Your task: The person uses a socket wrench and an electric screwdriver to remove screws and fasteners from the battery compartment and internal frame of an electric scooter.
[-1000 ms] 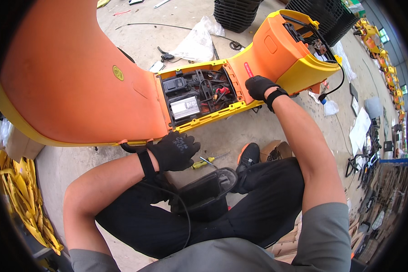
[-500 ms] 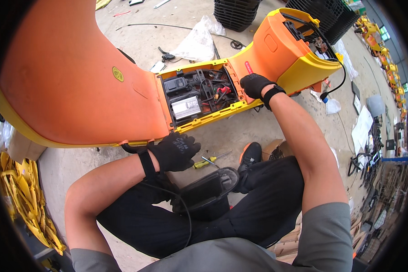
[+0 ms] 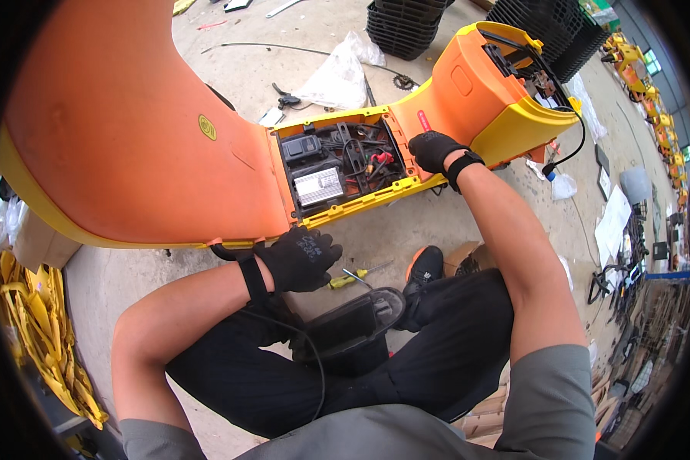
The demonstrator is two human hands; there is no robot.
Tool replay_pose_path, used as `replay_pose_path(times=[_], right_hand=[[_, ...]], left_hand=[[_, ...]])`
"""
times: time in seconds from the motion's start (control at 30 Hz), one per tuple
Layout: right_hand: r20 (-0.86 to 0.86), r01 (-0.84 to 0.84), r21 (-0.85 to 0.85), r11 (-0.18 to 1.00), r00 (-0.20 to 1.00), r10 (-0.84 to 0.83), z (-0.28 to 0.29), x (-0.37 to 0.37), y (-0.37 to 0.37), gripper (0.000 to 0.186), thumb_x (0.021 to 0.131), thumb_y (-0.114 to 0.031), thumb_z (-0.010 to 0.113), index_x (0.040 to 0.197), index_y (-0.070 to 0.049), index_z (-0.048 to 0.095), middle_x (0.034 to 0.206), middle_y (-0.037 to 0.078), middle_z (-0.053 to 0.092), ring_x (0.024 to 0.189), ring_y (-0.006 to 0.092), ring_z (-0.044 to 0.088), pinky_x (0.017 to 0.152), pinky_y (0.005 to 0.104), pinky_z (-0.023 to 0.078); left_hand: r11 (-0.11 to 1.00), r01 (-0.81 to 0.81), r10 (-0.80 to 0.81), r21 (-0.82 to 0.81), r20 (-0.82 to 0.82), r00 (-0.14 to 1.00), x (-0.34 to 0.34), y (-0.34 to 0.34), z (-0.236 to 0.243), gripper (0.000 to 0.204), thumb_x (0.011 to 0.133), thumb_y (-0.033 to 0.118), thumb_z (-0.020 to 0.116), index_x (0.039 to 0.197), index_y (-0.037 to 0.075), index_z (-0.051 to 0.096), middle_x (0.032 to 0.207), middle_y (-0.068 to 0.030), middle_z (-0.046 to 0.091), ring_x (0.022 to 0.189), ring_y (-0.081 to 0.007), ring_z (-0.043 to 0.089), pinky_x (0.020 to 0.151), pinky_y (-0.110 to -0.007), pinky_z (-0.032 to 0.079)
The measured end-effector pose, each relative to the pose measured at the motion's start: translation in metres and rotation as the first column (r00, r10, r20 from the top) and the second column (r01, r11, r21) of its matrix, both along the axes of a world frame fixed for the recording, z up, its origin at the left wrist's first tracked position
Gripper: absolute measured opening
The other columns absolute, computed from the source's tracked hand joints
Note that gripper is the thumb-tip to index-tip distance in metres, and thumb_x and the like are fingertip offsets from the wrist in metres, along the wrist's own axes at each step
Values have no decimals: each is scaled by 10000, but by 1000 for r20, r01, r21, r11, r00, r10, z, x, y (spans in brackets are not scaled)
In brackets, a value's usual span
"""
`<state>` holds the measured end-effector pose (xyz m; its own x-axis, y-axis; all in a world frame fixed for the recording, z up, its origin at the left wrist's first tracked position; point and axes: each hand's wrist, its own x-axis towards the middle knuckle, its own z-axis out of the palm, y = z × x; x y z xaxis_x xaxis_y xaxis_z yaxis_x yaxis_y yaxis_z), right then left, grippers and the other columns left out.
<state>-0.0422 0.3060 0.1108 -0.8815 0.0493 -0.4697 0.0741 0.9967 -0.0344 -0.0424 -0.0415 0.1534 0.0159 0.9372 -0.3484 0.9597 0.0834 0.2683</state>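
1. Little has moved since the earlier frame: scooter body and hands sit slightly lower and further right in view, with the floor items shifting much the same way, so mostly the head seems to have turned.
2. Orange-and-yellow scooter body (image 3: pixel 230 176) lies crosswise in front of the person; its uncovered compartment, framed by a yellow rim (image 3: pixel 353 206), shows a silver box (image 3: pixel 319 186) and a red connector (image 3: pixel 382 159) among dark wiring.
3. Right hand (image 3: pixel 439 151), gloved, has its fingers curled down at the orange floor panel just right of the compartment; I cannot tell whether it pinches anything.
4. Left hand (image 3: pixel 300 259), gloved, is loosely bent, knuckles up, beside the rim's near left corner; its underside is hidden, so any grip cannot be told.
5. For good handling, I would press on the solid panel, steady the near edge with the left hand, and keep fingertips clear of the wiring.
6. Bare floor lies between the near edge and the legs, though a yellow-handled screwdriver (image 3: pixel 346 279) and a long black container (image 3: pixel 345 322) narrow it.
7. Farther out, a looping black cable (image 3: pixel 584 138) off the right end could snag; a white plastic bag (image 3: pixel 337 79) lies beyond the far edge.
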Motion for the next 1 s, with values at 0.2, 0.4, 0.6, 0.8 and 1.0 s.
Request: replay_pose_path(times=[0.2,0.4,0.6,0.8,1.0], right_hand=[[-25,-4,33,999,1000,4,4,0,-8,228,797,-60,565,989,-35,685,1056,189,650,976,318,644,831,385,522],[3,-1,22,1000,1000,1,-2,-1,-3,221,795,-94,587,982,-37,689,1029,185,658,955,305,653,801,387,532],[15,1,27,1000,1000,-1,-1,-2,-6,228,791,-130,619,989,-43,692,997,166,673,916,293,666,774,378,539],[-54,-37,-35,999,998,35,-14,-1,3,138,768,-114,609,871,-37,661,882,199,658,848,350,641,761,410,508],[-1,0,-69,998,1000,0,-24,-4,8,125,753,-97,612,851,-31,651,855,201,656,825,354,641,744,415,510]], left_hand=[[1000,-7,7,-18,-1,1000,0,0,2,415,790,306,636,1098,47,532,959,-142,581,903,-316,609,716,-430,497],[1000,-7,8,-19,9,1000,-1,1,1,413,795,303,634,1102,46,528,956,-141,580,902,-316,609,717,-434,497],[1000,-5,5,-9,15,1000,-1,0,2,411,797,302,634,1101,46,528,954,-141,579,898,-315,609,716,-432,495],[1000,-9,9,-10,11,1000,-1,0,2,405,799,301,635,1095,45,532,958,-142,581,906,-314,606,721,-431,495],[999,-8,8,-38,5,1000,-1,1,2,404,800,302,633,1095,44,536,959,-145,583,915,-314,607,724,-428,498]])
